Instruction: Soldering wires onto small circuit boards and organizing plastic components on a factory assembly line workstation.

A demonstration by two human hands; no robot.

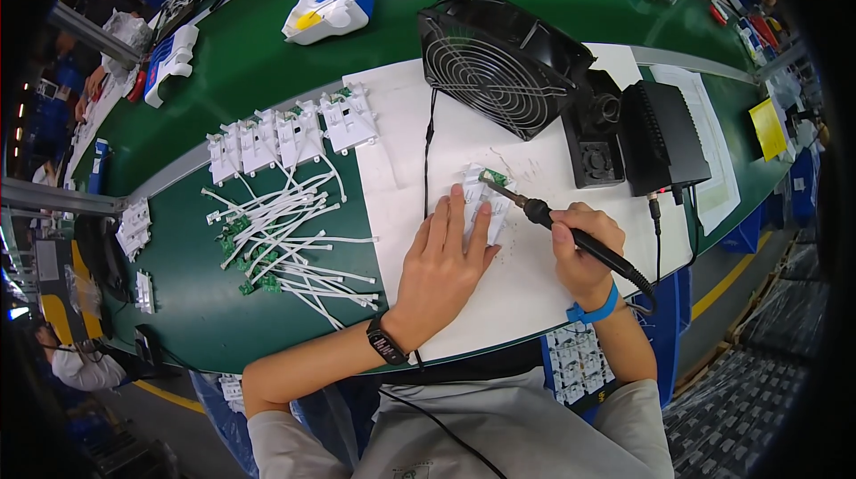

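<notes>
In my right hand (588, 247) a black soldering iron (593, 249) is gripped, fingers wrapped round its handle. Its tip reaches a small green circuit board (495, 178) on a white plastic part (497, 222); exact contact is too small to tell. My left hand (450, 256) lies with fingers stretched and apart on that part, steadying it against the white sheet (392, 185). Fingers partly cover the part. Left of my left hand, several white cables (294, 221) with green boards lie in a loose pile. Beyond them stand several white plastic parts (299, 133) in a row.
A black fan (495, 69) with a wire grille stands beyond my hands. Right of it are a black iron holder (596, 136) and a black box-shaped unit (664, 136) with cords. A blue-and-white device shell (334, 2) lies on the far green surface. A tray of white parts (578, 359) sits below the table edge.
</notes>
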